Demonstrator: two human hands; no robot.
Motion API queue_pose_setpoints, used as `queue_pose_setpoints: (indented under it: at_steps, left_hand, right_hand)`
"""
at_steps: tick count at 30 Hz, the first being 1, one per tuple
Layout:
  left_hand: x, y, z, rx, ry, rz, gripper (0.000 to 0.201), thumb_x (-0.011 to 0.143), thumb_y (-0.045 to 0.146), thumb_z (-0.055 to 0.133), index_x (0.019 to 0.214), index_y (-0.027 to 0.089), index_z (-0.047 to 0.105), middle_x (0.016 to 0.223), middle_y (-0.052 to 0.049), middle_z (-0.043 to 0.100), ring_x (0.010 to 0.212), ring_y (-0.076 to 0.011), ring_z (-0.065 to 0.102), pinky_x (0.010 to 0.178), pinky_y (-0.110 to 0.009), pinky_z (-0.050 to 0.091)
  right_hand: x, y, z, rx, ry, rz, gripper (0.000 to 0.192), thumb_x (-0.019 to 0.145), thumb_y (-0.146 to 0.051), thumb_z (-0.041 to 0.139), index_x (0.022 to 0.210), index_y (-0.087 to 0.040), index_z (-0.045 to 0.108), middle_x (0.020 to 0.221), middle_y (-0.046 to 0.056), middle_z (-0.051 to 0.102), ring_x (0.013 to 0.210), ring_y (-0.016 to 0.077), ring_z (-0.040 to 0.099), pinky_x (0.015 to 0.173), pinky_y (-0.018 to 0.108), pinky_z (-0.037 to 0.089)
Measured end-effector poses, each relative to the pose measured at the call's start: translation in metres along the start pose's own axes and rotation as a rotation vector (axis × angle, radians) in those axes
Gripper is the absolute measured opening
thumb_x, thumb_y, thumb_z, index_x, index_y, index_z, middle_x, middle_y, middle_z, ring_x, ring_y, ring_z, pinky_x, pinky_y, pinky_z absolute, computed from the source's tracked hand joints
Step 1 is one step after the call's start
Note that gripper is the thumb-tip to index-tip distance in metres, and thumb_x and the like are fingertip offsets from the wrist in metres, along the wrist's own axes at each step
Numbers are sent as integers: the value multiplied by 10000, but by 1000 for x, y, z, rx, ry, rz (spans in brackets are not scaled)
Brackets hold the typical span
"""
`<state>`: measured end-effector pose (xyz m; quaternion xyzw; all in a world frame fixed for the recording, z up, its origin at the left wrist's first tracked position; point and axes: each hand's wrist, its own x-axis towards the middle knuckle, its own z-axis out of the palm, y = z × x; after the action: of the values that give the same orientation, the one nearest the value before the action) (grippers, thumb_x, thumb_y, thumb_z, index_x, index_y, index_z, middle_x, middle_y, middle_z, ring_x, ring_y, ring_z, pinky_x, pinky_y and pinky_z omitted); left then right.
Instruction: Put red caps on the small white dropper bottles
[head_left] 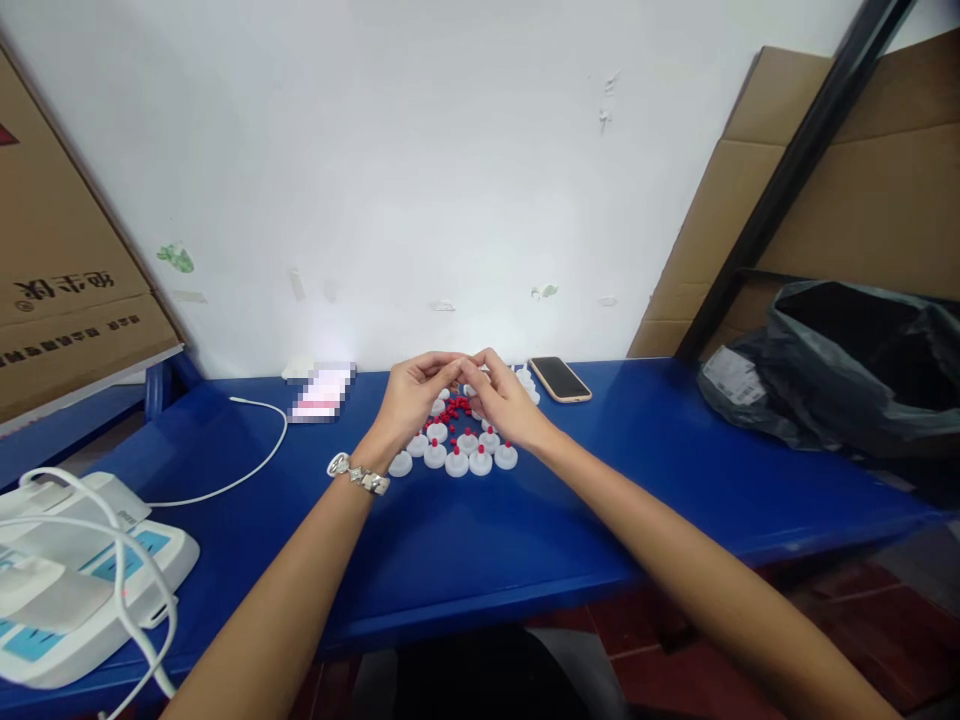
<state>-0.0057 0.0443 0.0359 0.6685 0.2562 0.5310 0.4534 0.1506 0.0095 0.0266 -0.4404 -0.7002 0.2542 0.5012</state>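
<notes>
Above the pile in the middle of the table, my left hand (414, 392) and my right hand (504, 400) meet at the fingertips. The fingers of both are pinched together, and whatever lies between them is too small or hidden to make out. Below them stand several white round caps with red tips (457, 462), set in rough rows. Loose small red tips (454, 408) lie heaped among the caps, partly covered by my hands. More white caps (527, 382) sit behind my right hand. A bracelet watch (358, 472) is on my left wrist.
A phone (560, 380) lies at the back right, and a blurred-out bright object (322, 392) at the back left. At the left edge are a white power strip (161, 560) and cables. A black plastic bag (810, 360) rests at the right of the blue table (637, 480).
</notes>
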Motion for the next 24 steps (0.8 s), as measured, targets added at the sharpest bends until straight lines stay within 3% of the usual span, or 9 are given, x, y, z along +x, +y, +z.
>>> queue_pose_setpoints:
  at_steps: [3, 8, 12, 14, 18, 24]
  left_hand:
    - [4, -1, -13, -3, 72, -10, 446, 812, 453, 725, 1153, 170, 681, 849, -59, 748, 788, -164, 663, 790, -302, 519]
    - [4, -3, -25, 300, 117, -3, 372, 864, 519, 625, 891, 157, 707, 805, -66, 733, 707, -164, 631, 683, -280, 486]
    - [-1, -5, -28, 592, 59, 31, 324, 894, 471, 574, 842, 177, 699, 763, -48, 724, 685, -179, 626, 640, -286, 454]
    - [-3, -7, -29, 699, 31, 56, 296, 896, 441, 566, 824, 182, 691, 747, -44, 715, 685, -183, 624, 635, -290, 442]
    - [-3, -11, -34, 829, 7, 56, 290, 903, 427, 539, 828, 186, 681, 753, -53, 713, 690, -193, 630, 631, -300, 434]
    - [-1, -16, -37, 887, 3, 32, 279, 898, 425, 543, 852, 191, 687, 799, -54, 725, 734, -201, 649, 653, -300, 446]
  right_hand:
    - [9, 3, -6, 77, -92, 17, 318, 951, -552, 421, 935, -247, 510, 742, -19, 593, 647, 149, 576, 539, 260, 434]
    - [43, 24, -15, -313, 120, -69, 198, 831, -406, 645, 851, -218, 703, 947, 62, 619, 992, 224, 570, 813, 332, 471]
    - [77, 38, -10, -454, -108, 28, 183, 828, -333, 626, 819, -191, 741, 673, 13, 609, 677, 166, 560, 693, 302, 437]
    - [89, 45, -4, -522, -140, 60, 135, 802, -255, 622, 814, -185, 737, 651, 6, 637, 631, 151, 558, 664, 284, 420]
    - [102, 56, 6, -733, -137, 88, 120, 761, -195, 618, 821, -193, 721, 784, 40, 717, 729, 169, 616, 722, 281, 423]
    - [102, 64, 9, -848, -180, 125, 115, 749, -206, 625, 816, -197, 718, 856, 60, 737, 875, 221, 646, 861, 343, 405]
